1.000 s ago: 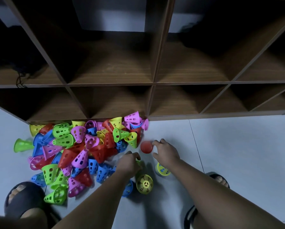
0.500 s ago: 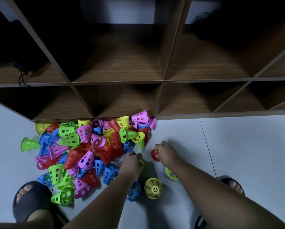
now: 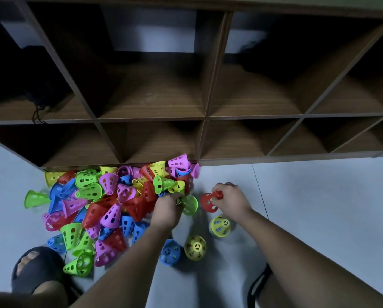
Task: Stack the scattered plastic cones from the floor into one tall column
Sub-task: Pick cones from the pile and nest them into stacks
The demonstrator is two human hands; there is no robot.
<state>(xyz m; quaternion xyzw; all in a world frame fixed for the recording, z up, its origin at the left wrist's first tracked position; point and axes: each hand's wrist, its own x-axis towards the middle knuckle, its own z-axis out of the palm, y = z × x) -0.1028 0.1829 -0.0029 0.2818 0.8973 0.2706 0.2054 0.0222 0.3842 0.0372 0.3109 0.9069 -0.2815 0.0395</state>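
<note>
A heap of perforated plastic cones (image 3: 110, 201) in green, purple, red, blue and yellow lies on the pale floor against the shelf's foot. My right hand (image 3: 232, 200) grips a red cone (image 3: 209, 202) by its narrow end, wide mouth turned left. My left hand (image 3: 166, 211) holds a green cone (image 3: 189, 205) at the heap's right edge, its mouth facing the red one. Three cones stand upright near my arms: a yellow-over-blue stack (image 3: 220, 226), a yellow cone (image 3: 195, 247) and a blue cone (image 3: 169, 254).
A dark wooden cubby shelf (image 3: 205, 117) fills the upper view, its base touching the heap. My left foot in a black slipper (image 3: 36, 271) is at the lower left, another slipper (image 3: 258, 285) sits under my right arm. Pale tiled floor (image 3: 319, 207) spreads to the right.
My right hand lifted the red cone and tipped it sideways, mouth to the left. My left hand picked up a green cone and brought it toward the red one.
</note>
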